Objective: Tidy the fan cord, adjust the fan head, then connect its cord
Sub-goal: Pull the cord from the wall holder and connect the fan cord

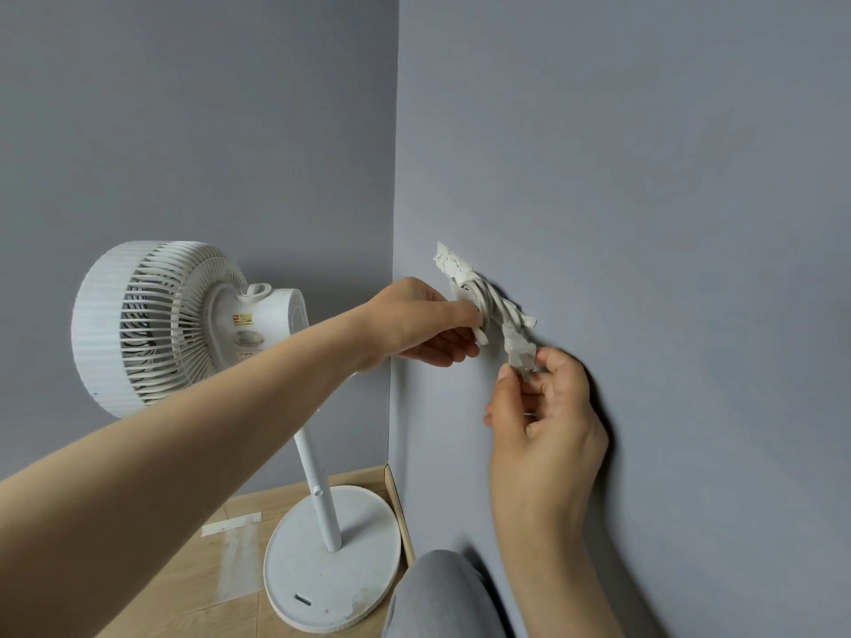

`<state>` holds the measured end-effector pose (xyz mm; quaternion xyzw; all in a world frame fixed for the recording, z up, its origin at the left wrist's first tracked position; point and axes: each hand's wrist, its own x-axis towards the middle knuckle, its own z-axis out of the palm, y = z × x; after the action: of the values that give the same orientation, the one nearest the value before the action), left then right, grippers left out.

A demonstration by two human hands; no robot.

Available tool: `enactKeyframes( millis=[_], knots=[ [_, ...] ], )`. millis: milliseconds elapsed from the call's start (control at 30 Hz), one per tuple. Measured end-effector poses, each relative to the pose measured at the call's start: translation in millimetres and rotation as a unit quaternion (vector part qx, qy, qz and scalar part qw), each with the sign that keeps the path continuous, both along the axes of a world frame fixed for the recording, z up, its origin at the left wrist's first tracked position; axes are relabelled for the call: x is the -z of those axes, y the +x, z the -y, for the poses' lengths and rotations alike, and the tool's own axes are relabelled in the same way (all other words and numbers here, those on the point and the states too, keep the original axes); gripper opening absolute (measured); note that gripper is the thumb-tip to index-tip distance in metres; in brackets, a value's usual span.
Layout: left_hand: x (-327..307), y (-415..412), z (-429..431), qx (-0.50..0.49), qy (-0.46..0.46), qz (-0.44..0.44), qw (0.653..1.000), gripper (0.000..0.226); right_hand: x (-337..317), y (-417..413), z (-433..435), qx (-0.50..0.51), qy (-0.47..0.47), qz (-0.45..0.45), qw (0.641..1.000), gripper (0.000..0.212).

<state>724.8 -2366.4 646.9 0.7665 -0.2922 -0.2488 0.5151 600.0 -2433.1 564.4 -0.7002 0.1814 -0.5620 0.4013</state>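
Two blue-grey walls meet in a corner (395, 177). The floor (193, 587) is pale wood planking with a wooden skirting (399, 513) along the right wall. A strip of white tape (230, 523) lies on the boards. Your knee (437, 596), in grey cloth, is against the right wall.

The white pedestal fan stands in the corner on a round base (331, 587), scuffed and speckled. Its pole (317, 490) leans slightly. The fan head (152, 324) faces left, its labelled rear housing toward you.

The cord (490, 299) is white, bunched in loops against the right wall, just below a ragged white patch (449, 261). Your left hand (428, 322) grips the loops with curled fingers. Your right hand (548, 407) pinches the plug (518, 349) between thumb and fingertips, near the wall, not inserted.
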Motion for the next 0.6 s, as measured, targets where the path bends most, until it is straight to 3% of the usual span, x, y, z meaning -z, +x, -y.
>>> enactKeyframes(
  millis=[267,600],
  knots=[
    [-10,5,-1,0.009,0.047,0.087,0.995,0.021,22,9,-2,0.009,0.006,-0.026,1.000,0.028],
    [-11,4,-1,0.003,0.053,0.116,0.992,0.019,38,26,-3,0.003,0.041,-0.082,0.996,0.036]
  ],
)
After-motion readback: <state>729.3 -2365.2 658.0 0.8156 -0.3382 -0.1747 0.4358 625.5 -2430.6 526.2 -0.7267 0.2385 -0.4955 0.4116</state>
